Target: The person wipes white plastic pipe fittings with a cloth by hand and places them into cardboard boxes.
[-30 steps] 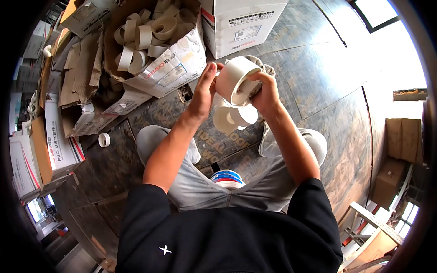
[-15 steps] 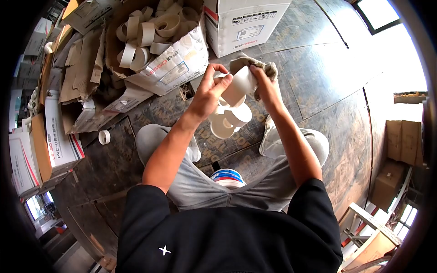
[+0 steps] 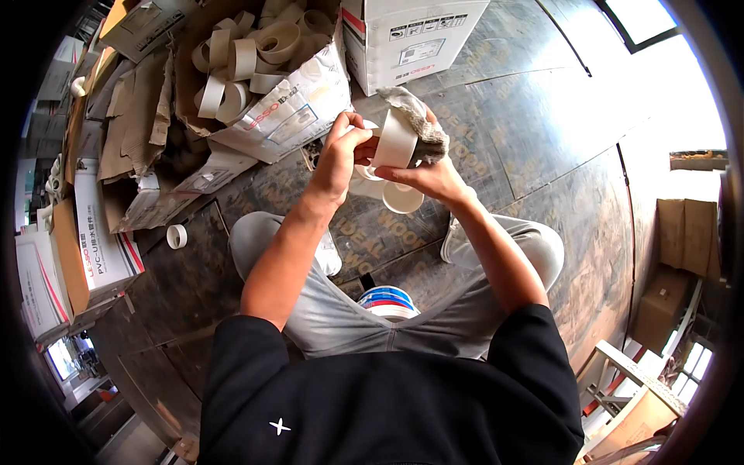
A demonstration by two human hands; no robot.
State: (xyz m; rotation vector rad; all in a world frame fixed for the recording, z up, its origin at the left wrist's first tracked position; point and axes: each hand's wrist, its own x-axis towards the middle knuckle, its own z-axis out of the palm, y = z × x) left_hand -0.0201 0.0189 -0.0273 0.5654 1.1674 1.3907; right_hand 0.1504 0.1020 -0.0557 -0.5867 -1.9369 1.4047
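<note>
My right hand (image 3: 435, 177) grips a white plastic pipe coupling (image 3: 397, 139), raised above the floor between my knees. A grey knitted cloth (image 3: 425, 128), perhaps a work glove, is bunched in the same hand against the coupling's far side. My left hand (image 3: 339, 159) is closed at the coupling's left end, its fingers curled by the opening. A small white piece (image 3: 370, 124) shows at its fingertips; what it is I cannot make out. Below both hands, more white couplings (image 3: 403, 198) stand on the floor, partly hidden by my right hand.
An open carton (image 3: 291, 108) full of couplings stands at front left, beside a torn carton (image 3: 182, 194). A tall white box (image 3: 418, 39) is ahead. One loose coupling (image 3: 177, 236) lies on the dark board floor (image 3: 535, 147). A bucket (image 3: 387, 301) sits between my legs.
The held coupling has shifted slightly left and turned more upright. My right thumb has moved beneath its lower edge, and my left hand has moved a little left and down.
</note>
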